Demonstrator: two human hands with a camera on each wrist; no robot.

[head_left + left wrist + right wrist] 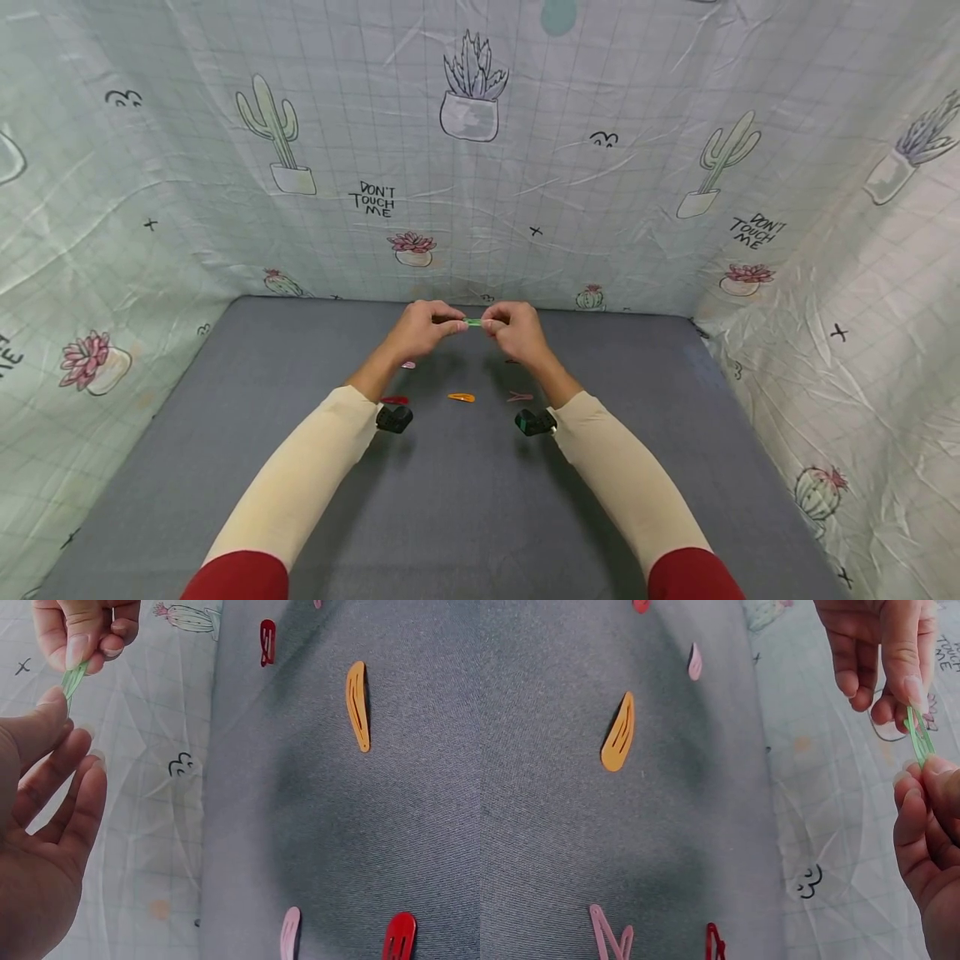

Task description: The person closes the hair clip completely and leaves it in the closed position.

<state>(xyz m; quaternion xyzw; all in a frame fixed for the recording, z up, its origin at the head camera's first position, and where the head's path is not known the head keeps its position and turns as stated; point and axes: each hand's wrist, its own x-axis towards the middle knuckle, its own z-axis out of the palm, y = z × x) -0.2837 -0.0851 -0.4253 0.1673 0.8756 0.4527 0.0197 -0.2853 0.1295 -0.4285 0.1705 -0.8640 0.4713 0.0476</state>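
Observation:
A green snap hair clip [473, 322] is held up over the far part of the table, stretched between both hands. My left hand [426, 327] pinches one end of it between thumb and fingers. At the other end, the thumb and fingers of my right hand [516, 328] pinch it. In the right wrist view the green clip [920, 736] shows a slim gap between its arms. Below the hands lie an orange hair clip [462, 397], a red one [395, 400] and an open pink one [520, 397].
On the grey table [465, 500] also lie a light pink clip [290, 934] and a dark red clip [715, 943], partly hidden by the arms in the head view. A patterned cloth curtain [525, 192] stands behind the far edge and along both sides.

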